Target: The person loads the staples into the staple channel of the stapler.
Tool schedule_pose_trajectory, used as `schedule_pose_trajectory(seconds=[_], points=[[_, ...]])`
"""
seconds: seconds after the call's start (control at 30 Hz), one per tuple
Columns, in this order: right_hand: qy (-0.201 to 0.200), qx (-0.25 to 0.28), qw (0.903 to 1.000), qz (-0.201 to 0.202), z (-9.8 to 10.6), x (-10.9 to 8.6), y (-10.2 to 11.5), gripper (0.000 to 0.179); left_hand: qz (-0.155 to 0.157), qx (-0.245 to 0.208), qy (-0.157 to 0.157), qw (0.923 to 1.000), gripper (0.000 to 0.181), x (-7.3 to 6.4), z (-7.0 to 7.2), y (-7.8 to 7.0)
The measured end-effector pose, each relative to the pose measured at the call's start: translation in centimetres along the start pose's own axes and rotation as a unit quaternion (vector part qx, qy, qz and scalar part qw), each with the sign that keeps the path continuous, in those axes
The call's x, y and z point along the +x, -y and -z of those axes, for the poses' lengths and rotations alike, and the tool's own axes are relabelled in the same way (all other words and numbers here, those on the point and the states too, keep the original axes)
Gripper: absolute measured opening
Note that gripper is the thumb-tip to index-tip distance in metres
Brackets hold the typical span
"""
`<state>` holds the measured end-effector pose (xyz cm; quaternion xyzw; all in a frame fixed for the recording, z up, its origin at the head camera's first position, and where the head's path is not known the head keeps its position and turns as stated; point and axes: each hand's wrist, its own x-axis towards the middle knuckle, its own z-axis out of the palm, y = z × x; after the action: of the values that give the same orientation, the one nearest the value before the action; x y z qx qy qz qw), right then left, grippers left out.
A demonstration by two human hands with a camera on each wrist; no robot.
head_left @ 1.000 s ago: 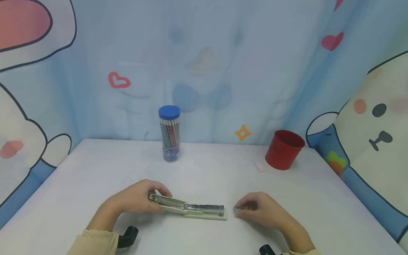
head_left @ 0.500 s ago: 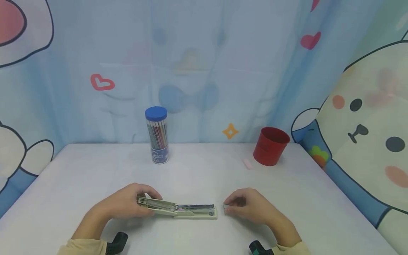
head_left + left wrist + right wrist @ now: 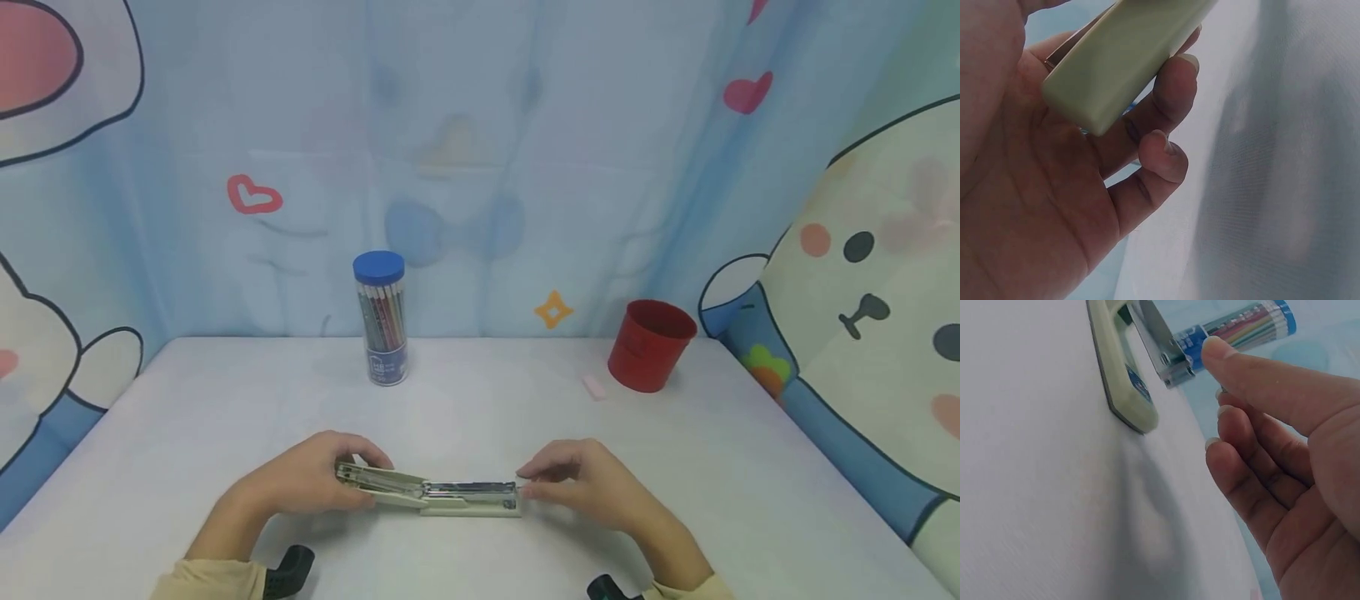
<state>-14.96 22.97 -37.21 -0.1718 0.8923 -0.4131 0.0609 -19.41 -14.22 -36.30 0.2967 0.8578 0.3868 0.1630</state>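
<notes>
A pale green stapler (image 3: 470,505) lies swung wide apart in the head view, its metal magazine (image 3: 471,488) exposed. My left hand (image 3: 315,475) grips the stapler's raised top cover at the left; the cover's smooth end (image 3: 1113,69) shows against the palm and curled fingers in the left wrist view. At the magazine's front end, my right hand (image 3: 581,483) pinches a small silvery strip of staples (image 3: 520,481), mostly hidden by thumb and fingers. From the right wrist view, the thumb tip (image 3: 1217,347) is right beside the metal magazine end (image 3: 1175,365), above the base.
Behind the hands stands a clear tube of pencils (image 3: 386,321) with a blue lid. A red cup (image 3: 651,350) is at the back right of the white table (image 3: 247,392), with a small pale pink piece (image 3: 594,387) beside it. A printed curtain (image 3: 450,108) hangs behind.
The right hand has moved left with the staples, from a gap off the stapler to its front end. The left hand keeps its grip. The head view has shifted slightly.
</notes>
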Motion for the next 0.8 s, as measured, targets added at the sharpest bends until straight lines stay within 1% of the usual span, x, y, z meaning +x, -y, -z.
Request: schedule_pose_trajectory(seconds=[0.2,0.4,0.57,0.7,0.8], points=[[-0.01,0.012,0.9988,0.047,-1.0,0.3,0.5,0.018,-0.001,0.004,-0.004,1.0,0.032,0.0,-0.1,0.0],[-0.023,0.001,0.997,0.075,-1.7,0.5,0.9,0.016,-0.003,-0.001,-0.001,1.0,0.032,0.1,0.0,0.0],[-0.018,-0.001,0.9972,0.073,-1.9,0.6,1.2,0.016,-0.005,0.005,0.002,1.0,0.034,0.1,0.0,0.0],[-0.019,-0.018,0.9977,0.062,-2.1,0.6,1.4,0.014,-0.01,0.004,0.004,0.9999,0.035,0.0,-0.1,0.0],[-0.02,-0.031,0.9983,0.045,-2.3,0.7,1.4,0.014,-0.009,0.005,0.003,0.9999,0.034,-0.1,-0.1,0.0]])
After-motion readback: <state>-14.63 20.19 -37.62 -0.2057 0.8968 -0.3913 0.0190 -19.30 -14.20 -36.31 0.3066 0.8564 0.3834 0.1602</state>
